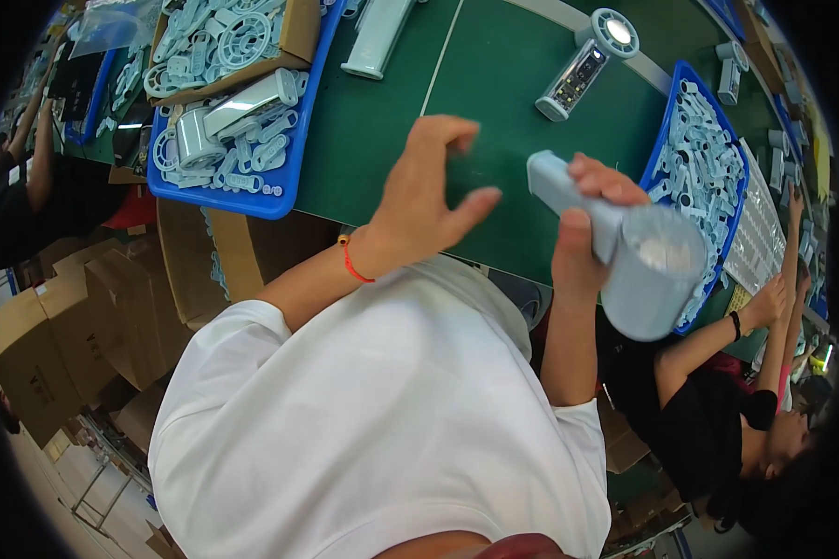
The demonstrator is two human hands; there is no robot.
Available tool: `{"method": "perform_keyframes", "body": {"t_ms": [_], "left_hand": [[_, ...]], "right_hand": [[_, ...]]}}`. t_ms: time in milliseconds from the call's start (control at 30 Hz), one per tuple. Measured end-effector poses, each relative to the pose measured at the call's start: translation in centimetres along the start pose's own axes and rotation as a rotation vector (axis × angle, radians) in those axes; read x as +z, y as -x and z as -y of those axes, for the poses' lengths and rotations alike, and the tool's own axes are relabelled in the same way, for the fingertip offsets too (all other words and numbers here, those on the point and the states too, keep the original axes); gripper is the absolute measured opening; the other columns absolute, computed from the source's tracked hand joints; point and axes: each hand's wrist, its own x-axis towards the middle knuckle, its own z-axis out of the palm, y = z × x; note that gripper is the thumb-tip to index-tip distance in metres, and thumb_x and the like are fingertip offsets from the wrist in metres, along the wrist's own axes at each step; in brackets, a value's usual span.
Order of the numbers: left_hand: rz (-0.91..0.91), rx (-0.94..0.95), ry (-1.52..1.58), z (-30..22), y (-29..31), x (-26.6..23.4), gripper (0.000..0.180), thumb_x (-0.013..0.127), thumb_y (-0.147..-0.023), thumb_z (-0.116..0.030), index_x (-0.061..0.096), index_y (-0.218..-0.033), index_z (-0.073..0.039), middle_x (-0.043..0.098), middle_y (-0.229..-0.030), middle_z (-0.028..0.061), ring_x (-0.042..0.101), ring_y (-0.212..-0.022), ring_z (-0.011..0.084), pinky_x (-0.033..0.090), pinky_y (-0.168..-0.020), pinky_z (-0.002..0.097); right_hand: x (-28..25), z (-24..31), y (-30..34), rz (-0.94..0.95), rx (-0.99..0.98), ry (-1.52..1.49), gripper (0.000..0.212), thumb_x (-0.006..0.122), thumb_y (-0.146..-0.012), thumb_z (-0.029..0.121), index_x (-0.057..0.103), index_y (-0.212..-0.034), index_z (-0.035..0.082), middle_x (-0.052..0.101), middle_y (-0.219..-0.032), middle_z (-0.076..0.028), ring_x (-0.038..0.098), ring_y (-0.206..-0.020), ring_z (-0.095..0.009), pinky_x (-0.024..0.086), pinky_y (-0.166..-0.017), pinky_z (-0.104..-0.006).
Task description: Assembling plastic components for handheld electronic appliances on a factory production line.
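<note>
My right hand is closed around the handle of a pale blue-white device housing, which has a wide round drum at one end. The housing is tilted above the table's near edge, its drum toward me at the right and its bar-shaped end pointing up and left. Over the green table, my left hand is held with thumb and fingers apart and nothing between them; its fingertips are a little blurred. Farther back lies a similar device with a round head and an exposed circuit board in its body.
At the left, a blue tray and a cardboard box hold pale plastic parts. A second blue tray of small parts stands at the right. A white housing lies at the back. Co-workers sit on both sides; cartons stand lower left.
</note>
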Motion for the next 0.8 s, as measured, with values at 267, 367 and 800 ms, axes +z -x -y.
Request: {"method": "perform_keyframes", "body": {"t_ms": [267,367,800], "left_hand": [[0.137,0.239,-0.197,1.6,1.3,-0.7,0.009,0.064,-0.068,-0.006,0.056,-0.073,-0.007,0.05,-0.067,0.0047,0.05,-0.062,0.0211,0.039,-0.056,0.0314],[0.168,0.468,-0.104,0.6,2.3,-0.7,0.01,0.065,-0.067,-0.007,0.056,-0.068,-0.008,0.047,-0.061,0.0023,0.048,-0.057,0.0194,0.036,-0.05,0.0305],[0.299,0.3,-0.696,-1.4,0.0,-1.5,0.054,0.073,-0.064,-0.029,0.055,-0.11,-0.007,0.052,-0.112,0.0059,0.046,-0.108,0.0294,0.035,-0.091,0.0448]], "right_hand": [[0.3,0.3,0.5,0.176,0.109,0.321,0.03,0.066,-0.075,-0.001,0.047,-0.097,0.006,0.053,-0.095,-0.007,0.052,-0.089,-0.018,0.041,-0.09,-0.036],[-0.3,-2.0,1.2,0.29,0.37,0.614,0.029,0.067,-0.077,0.007,0.055,-0.103,0.004,0.055,-0.099,-0.007,0.054,-0.088,-0.017,0.044,-0.078,-0.0294],[-0.4,2.6,0.3,0.73,0.323,1.0,0.063,0.072,-0.061,0.004,0.049,-0.12,0.004,0.05,-0.118,-0.011,0.047,-0.107,-0.03,0.039,-0.089,-0.0375]]}}
